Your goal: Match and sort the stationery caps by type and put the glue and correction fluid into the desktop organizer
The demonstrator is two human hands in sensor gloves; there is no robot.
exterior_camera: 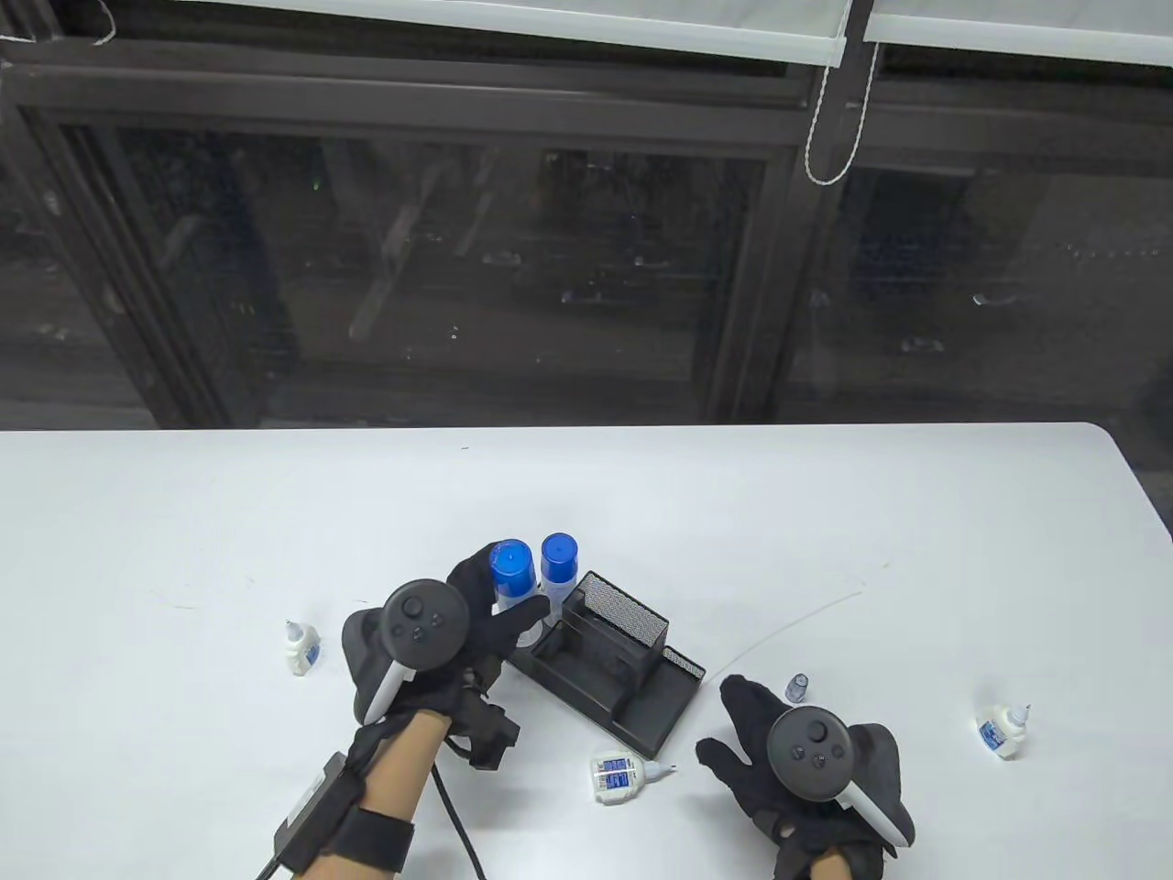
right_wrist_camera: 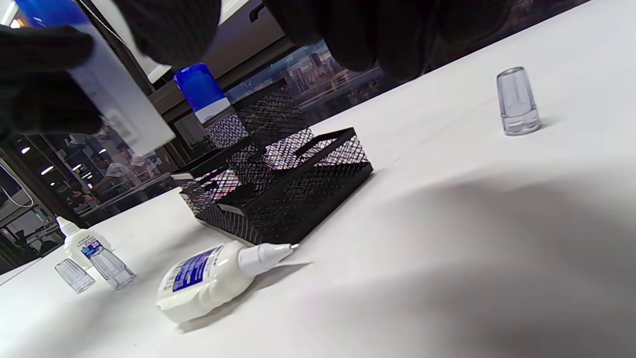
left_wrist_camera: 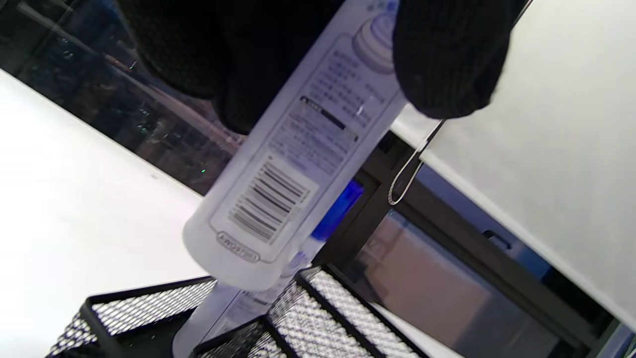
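My left hand (exterior_camera: 502,596) grips a white glue bottle (exterior_camera: 511,573) with a blue cap, held upright. In the left wrist view the glue bottle (left_wrist_camera: 278,189) has its base just above the black mesh organizer (left_wrist_camera: 323,308). A second blue-capped glue bottle (exterior_camera: 559,559) stands in the organizer (exterior_camera: 632,683) right beside it. One correction fluid bottle (exterior_camera: 619,775) lies uncapped in front of the organizer. My right hand (exterior_camera: 733,724) rests open on the table, holding nothing, next to a clear cap (exterior_camera: 797,687).
Another correction fluid bottle (exterior_camera: 301,646) stands left of my left hand, and a third (exterior_camera: 1003,731) stands at the far right. The right wrist view shows two clear caps (right_wrist_camera: 74,275) (right_wrist_camera: 112,268) beside the left bottle. A dark window runs behind the table's far edge.
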